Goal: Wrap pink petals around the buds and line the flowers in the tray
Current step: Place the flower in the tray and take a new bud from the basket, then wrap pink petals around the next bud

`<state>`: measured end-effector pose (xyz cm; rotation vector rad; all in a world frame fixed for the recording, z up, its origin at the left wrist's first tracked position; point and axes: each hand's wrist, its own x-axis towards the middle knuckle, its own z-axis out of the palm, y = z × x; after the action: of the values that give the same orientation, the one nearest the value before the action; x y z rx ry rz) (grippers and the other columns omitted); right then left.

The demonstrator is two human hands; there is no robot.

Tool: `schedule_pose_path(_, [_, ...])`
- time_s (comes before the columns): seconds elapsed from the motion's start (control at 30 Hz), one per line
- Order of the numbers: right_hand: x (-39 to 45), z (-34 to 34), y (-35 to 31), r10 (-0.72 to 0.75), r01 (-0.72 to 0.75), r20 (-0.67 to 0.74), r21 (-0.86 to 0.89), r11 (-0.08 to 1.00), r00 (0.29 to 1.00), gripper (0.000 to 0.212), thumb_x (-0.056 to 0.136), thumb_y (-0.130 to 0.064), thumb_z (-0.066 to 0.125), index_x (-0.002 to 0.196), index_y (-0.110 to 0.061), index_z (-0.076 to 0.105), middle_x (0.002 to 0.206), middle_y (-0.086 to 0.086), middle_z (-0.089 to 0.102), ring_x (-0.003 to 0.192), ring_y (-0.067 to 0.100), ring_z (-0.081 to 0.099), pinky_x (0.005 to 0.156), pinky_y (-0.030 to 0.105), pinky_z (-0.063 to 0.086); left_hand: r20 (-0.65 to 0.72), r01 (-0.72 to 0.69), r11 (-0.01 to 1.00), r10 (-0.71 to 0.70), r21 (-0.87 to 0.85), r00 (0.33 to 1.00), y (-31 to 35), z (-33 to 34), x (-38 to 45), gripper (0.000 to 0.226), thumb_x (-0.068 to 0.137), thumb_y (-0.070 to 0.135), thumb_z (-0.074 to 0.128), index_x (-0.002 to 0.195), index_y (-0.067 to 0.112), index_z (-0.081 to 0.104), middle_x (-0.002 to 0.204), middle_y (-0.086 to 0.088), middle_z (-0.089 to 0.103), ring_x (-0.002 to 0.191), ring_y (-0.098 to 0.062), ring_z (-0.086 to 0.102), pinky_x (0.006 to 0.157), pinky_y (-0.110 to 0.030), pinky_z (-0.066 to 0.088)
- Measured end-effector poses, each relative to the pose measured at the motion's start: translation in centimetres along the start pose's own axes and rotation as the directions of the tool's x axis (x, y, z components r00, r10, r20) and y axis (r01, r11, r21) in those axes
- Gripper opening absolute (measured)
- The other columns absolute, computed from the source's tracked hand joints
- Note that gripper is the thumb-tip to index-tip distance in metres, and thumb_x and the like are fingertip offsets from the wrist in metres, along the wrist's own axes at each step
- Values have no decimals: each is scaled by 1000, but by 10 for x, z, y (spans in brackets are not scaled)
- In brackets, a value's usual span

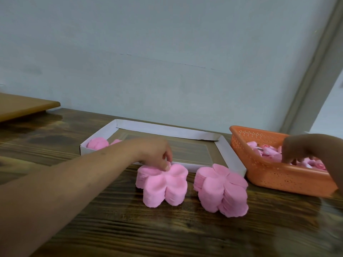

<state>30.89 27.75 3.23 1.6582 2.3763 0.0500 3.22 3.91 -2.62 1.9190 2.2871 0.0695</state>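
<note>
— Reaching out on both sides at once: left hand [157, 151] over the nearer-left petal stack [161, 184], fingertips [167, 166] pinching the top petal at its far edge; right hand [300, 147] down inside the orange basket [269, 175] among the buds [267, 151].

— And the right hand's grip?

— Cannot tell; fingers pointing down into the pile, blurred, possibly closing on a bud but not clear.

— Which way from the hands to the tray?

— Straight ahead and between them. White cardboard tray [204, 135] lying with its long axis left to right, just behind both stacks, touching or nearly touching the basket's left side. Two finished flowers [97, 142] tucked in its far-left corner, so closer to the left hand.

— Second petal stack [220, 190]?

— Untouched, just right of the first, on the wooden surface [167, 229].

— Arm pose?

— Left forearm stretched diagonally across the surface, wrist dipped; right arm entering from the frame's right edge. Probably bringing petal and bud together at centre next.
</note>
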Motion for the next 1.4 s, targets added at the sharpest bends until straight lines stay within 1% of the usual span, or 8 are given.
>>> schedule_pose_path(0.23, [7,2,1,47,59,-262,382,922,964,13,76,-3,72,79,9,66,76,23,68,64,27,60,59,30,46,-151,-21,999,28,50,988,-5,3,0,8,86,22,62,91,21,68,88,6,65,83,-14,58,58,-23,40])
schedule_pose_path(0.47, [-2,7,-25,90,423,-703,520,742,706,28,89,-33,59,79,-7,62,67,4,62,59,19,54,54,21,36,-166,-38,998,47,59,985,-5,5,-3,6,85,17,60,85,22,58,75,14,51,75,-10,49,53,-18,31])
schedule_pose_path(0.57, [-24,9,-51,39,572,-728,569,591,684,17,88,-30,62,88,-13,65,77,-1,64,68,13,58,60,23,41,-80,-22,1000,22,2,997,-6,3,-3,14,87,20,61,101,22,63,85,13,55,82,-10,52,57,-17,35])
schedule_pose_path(0.7, [-53,20,-79,-56,671,-742,569,474,668,4,86,-21,66,85,-18,64,81,5,66,79,26,63,76,41,51,-113,3,999,-7,-36,994,-7,-1,-3,4,85,17,60,83,21,61,75,9,56,69,-11,50,53,-21,36])
schedule_pose_path(0.93, [-69,40,-107,-169,748,-744,574,332,646,4,83,-11,69,84,-7,69,75,9,68,63,4,53,57,12,39,-228,17,996,-38,-92,973,-11,-4,-9,13,84,14,59,76,23,57,68,9,52,59,-10,46,40,-11,31])
schedule_pose_path(1.23, [-70,52,-113,-209,786,-761,566,249,614,13,83,-12,69,73,-20,67,63,-11,58,64,5,51,60,15,38,-354,1,1000,1,7,935,-3,-1,-16,6,81,17,62,76,19,62,78,7,61,73,-11,52,49,-21,28])
schedule_pose_path(1.33, [-75,52,-116,-200,781,-755,598,180,625,12,82,-15,69,72,-22,69,63,-5,61,60,5,50,58,18,38,-331,-17,956,-84,-291,940,1,-5,-16,25,79,7,62,61,18,48,55,10,48,54,-8,41,47,-18,29])
schedule_pose_path(1.4, [-82,50,-122,-198,750,-727,656,87,658,13,81,-12,69,75,-24,71,66,1,66,58,8,54,57,21,42,-233,22,805,-198,-593,952,5,-8,-16,30,82,3,59,58,16,46,52,7,44,49,-10,39,47,-19,32])
